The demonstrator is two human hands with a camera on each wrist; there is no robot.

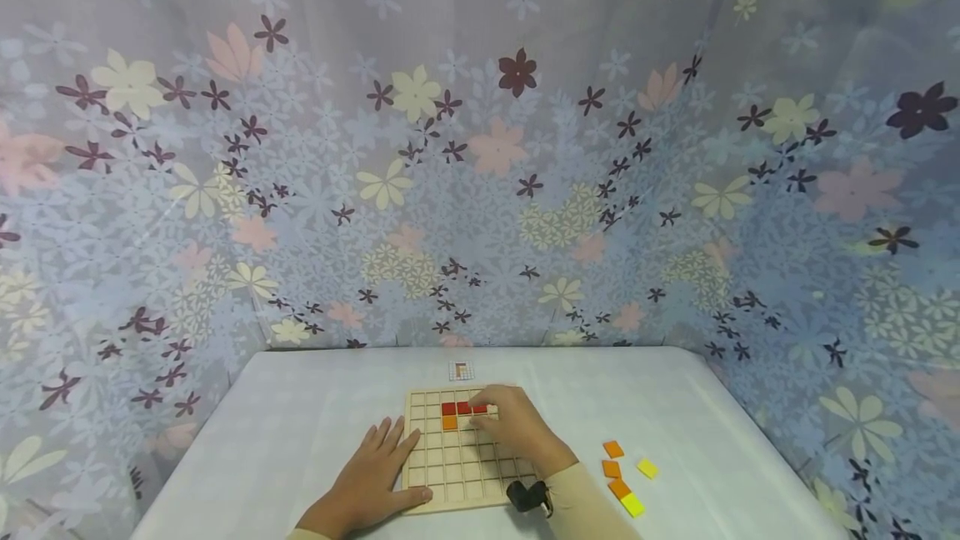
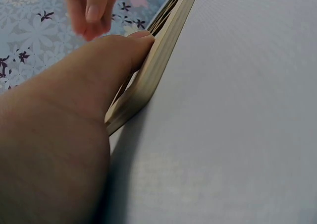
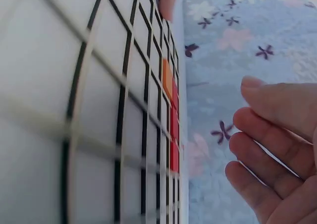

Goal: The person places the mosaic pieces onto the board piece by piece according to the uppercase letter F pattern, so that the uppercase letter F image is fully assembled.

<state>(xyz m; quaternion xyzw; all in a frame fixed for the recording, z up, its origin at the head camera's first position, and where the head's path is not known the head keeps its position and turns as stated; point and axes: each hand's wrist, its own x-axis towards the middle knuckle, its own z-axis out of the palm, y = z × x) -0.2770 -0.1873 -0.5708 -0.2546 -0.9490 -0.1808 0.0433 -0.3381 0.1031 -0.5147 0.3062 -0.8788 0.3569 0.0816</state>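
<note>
A square wooden grid board (image 1: 453,473) lies on the white table. Three red tiles (image 1: 449,408) fill a short row of its cells toward the far side, and an orange tile (image 1: 449,422) sits just below the leftmost one. My left hand (image 1: 371,473) rests along the board's left side with fingers extended; its thumb (image 2: 141,43) touches the rim near the front corner. Over the right part of the row hovers my right hand (image 1: 517,423). Its fingers (image 3: 262,135) are loosely bent with nothing between them, raised off the board in the right wrist view.
Right of the board lie loose tiles: several orange ones (image 1: 611,469) and two yellow ones (image 1: 647,468). A small printed card (image 1: 461,371) with a coloured grid pattern lies beyond the board. Flowered cloth (image 1: 480,190) hangs behind the table and at its sides.
</note>
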